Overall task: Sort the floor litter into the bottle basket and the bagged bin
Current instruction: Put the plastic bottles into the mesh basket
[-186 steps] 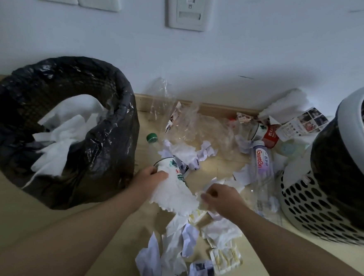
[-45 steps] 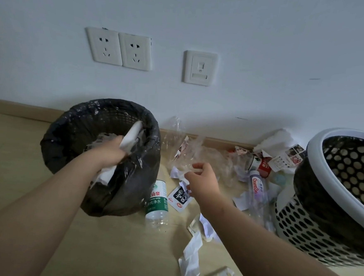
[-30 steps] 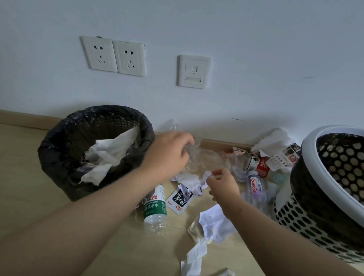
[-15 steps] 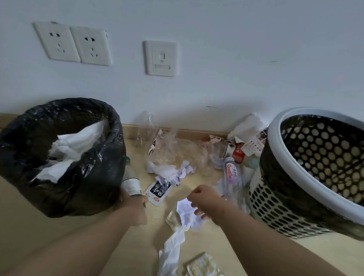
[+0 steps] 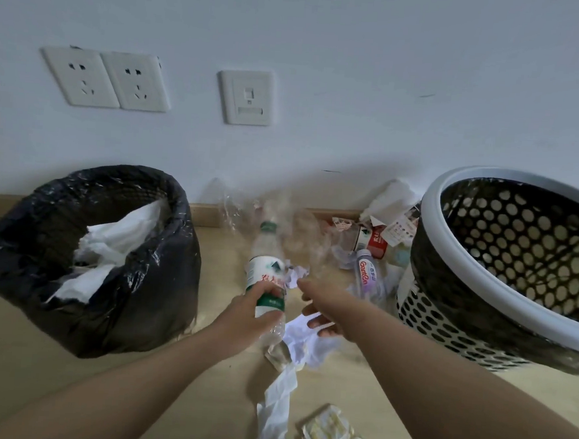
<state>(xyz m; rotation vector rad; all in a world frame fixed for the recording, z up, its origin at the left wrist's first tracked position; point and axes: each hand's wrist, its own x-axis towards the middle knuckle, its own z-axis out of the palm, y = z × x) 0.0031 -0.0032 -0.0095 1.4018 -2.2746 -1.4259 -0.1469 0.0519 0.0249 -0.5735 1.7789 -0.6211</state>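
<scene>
My left hand point(image 5: 245, 314) grips a clear water bottle point(image 5: 264, 269) with a green cap and a white-and-green label, lifted off the floor with its cap pointing to the wall. My right hand point(image 5: 323, 305) hovers just right of the bottle with its fingers spread and nothing in them. The bin lined with a black bag point(image 5: 174, 232) stands at the left with white tissue inside. The white perforated bottle basket point(image 5: 453, 203) stands at the right. Crumpled white paper point(image 5: 303, 340) lies under my hands.
More litter lies by the skirting board: a pink-labelled bottle point(image 5: 366, 272), a red-labelled bottle point(image 5: 372, 240), clear plastic wrap point(image 5: 300, 234), paper scraps. A tissue strip point(image 5: 276, 410) and a clear wrapper point(image 5: 331, 438) lie near me. Sockets point(image 5: 106, 79) are on the wall.
My left hand dropped tissue in the bagged bin, then took the green-capped bottle off the floor and has now lifted it. My right hand has let go of the paper and spread its fingers.
</scene>
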